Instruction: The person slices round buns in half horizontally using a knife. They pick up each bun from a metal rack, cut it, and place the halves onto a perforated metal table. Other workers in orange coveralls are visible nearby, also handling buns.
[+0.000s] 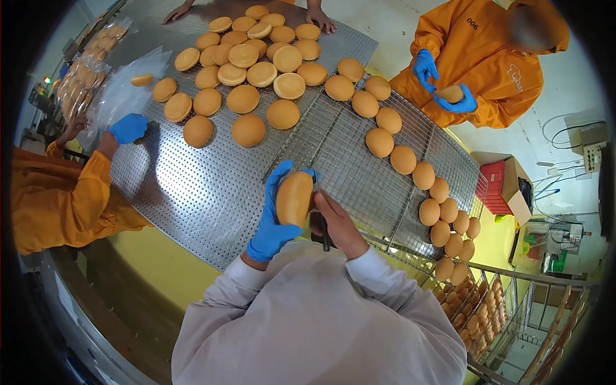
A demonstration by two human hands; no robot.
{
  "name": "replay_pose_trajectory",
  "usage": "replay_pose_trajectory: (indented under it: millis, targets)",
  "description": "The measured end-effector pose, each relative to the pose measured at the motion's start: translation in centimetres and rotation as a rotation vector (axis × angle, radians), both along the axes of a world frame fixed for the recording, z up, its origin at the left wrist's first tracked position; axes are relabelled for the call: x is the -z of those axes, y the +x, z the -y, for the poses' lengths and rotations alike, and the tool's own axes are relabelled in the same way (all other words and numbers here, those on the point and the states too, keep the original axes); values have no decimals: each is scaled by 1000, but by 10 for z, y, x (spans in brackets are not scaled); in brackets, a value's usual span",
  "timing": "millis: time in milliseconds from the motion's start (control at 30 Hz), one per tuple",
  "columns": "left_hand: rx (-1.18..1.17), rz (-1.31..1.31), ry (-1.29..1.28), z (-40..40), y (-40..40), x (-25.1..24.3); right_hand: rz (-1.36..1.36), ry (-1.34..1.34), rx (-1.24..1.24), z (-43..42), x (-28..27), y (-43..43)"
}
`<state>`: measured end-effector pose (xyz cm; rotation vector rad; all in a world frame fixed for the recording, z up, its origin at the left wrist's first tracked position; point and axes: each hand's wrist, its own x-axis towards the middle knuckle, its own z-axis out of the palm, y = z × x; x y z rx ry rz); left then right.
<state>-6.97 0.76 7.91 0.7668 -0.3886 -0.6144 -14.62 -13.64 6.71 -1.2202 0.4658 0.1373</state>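
My left hand (273,216), in a blue glove, holds a round bun (294,198) tilted on its edge, its pale side band facing up. Bare and close at the bun's right side, my right hand (339,224) grips a knife (326,236) by its dark handle; the blade runs up beside the bun and is partly hidden. Beyond my hands, several golden buns (248,130) are spread over a perforated metal table (178,202). To the right, a wire rack (356,178) carries more buns (403,160) along its far and right sides.
Co-workers in orange stand at left (62,192) and upper right (481,62), the latter holding a bun. Another person's hands rest on the table's far edge. Clear plastic bags (125,86) lie at the left. A rack trolley (519,279) with buns stands at lower right.
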Motion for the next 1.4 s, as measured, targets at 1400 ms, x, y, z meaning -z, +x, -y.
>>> replay_pose_trajectory:
  millis: [1400]
  targets:
    - [-704, 874, 1023, -25, 151, 59, -300, -1337, 442, 181, 40, -115]
